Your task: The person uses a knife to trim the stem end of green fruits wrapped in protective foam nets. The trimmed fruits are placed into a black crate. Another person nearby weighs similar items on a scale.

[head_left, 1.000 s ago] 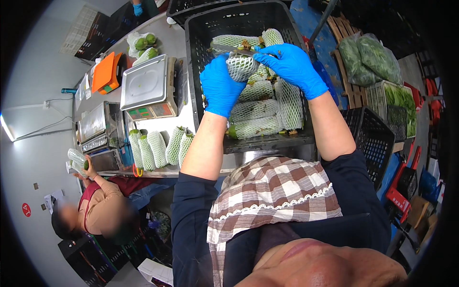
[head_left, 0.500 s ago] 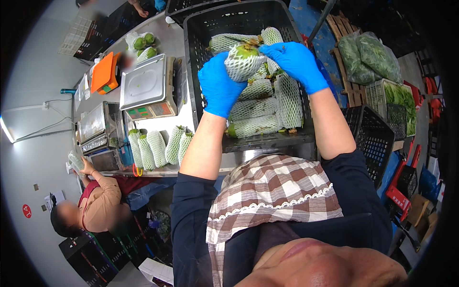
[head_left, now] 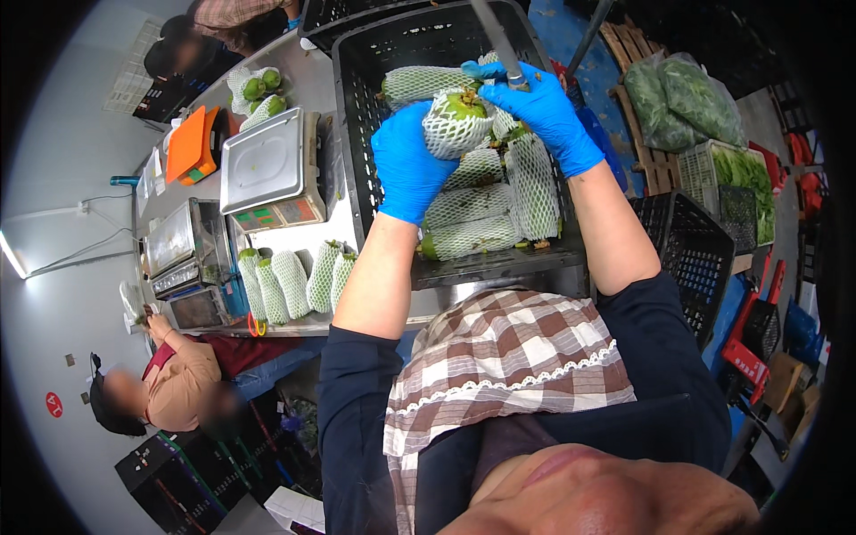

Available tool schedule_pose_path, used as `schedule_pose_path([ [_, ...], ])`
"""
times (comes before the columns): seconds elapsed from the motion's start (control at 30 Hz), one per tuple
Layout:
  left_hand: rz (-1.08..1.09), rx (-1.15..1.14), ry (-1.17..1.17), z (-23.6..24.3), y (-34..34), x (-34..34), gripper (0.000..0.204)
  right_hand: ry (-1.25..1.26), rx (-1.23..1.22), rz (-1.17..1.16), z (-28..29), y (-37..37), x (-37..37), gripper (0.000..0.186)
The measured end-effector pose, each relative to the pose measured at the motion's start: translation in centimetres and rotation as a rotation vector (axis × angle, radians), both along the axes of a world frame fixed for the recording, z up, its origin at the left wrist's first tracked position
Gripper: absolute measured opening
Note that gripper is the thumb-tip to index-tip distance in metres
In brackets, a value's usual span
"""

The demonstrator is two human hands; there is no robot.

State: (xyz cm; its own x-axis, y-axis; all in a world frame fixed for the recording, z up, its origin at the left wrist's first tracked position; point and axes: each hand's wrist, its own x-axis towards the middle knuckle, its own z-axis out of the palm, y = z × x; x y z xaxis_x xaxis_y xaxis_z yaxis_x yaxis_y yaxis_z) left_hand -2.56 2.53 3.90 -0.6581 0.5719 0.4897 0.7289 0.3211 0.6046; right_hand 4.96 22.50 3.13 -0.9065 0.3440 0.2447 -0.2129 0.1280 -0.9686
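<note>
One netted vegetable (head_left: pixel 456 127); inside left fingers (head_left: pixel 412 118)

Matt plastic crate (head_left: pixel 357 98), foam netting (head_left: pixel 535 187) inside, smooth metal scale pan (head_left: pixel 261 159) left of it, wooden pallet (head_left: pixel 627 46) right of it

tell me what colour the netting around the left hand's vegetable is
The netting is white; it shows best in the head view.

The knife (head_left: pixel 497 36), lying across the net-sleeved green gourd (head_left: pixel 455 127) a second ago, now points up and clear of it in the right hand (head_left: pixel 544 111), baring the gourd's end. A plaid-sleeved co-worker (head_left: pixel 234 12) shows more fully at upper left.
</note>
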Motion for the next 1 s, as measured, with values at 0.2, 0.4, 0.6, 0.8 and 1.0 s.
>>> schedule_pose_path([
  [0.2, -0.077, -0.006, 0.019, -0.7, -0.3, -0.1, 0.055, -0.147, -0.021, 0.199, 1.8, -1.0, 0.9, 0.033],
  [0.4, -0.226, -0.034, -0.19, -3.1, -0.8, -0.5, 0.069, -0.315, -0.134, 0.284, 2.3, -0.4, 1.3, 0.029],
  [0.6, -0.345, 0.021, -0.48, -3.5, -0.9, -0.2, 0.075, -0.304, -0.247, 0.305, 0.3, 1.0, 0.5, 0.027],
  [0.8, -0.453, 0.103, -0.646, -3.9, -0.8, -0.1, 0.081, -0.257, -0.237, 0.235, 1.3, 0.1, 0.8, 0.015],
  [1.0, -0.362, 0.027, -0.483, -4.0, -0.5, -0.3, 0.077, -0.318, -0.119, 0.182, -0.1, 0.9, 0.3, 0.015],
])
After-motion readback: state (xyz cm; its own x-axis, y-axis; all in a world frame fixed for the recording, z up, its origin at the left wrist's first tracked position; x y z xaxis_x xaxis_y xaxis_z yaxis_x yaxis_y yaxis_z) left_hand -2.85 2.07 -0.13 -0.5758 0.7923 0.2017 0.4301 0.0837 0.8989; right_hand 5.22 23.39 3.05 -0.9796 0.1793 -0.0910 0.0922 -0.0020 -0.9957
